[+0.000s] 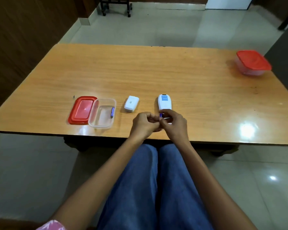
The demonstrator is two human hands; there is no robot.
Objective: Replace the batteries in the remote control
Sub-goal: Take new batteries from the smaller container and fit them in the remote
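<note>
A white remote control [164, 102] lies on its face on the wooden table [156, 72], its label up and its near end hidden under my fingers. My right hand [174, 123] pinches a blue battery [161, 115] over that near end. My left hand [144, 124] is curled just to the left, its fingertips meeting the right hand's; whether it grips anything is hidden. The white battery cover [131, 103] rests apart, left of the remote. Another blue battery [112, 112] lies in the clear open container [102, 120].
A red lid [82, 110] lies beside the clear container on its left. A closed container with a red lid [253, 63] stands at the table's far right corner. My knees in blue jeans sit below the near table edge.
</note>
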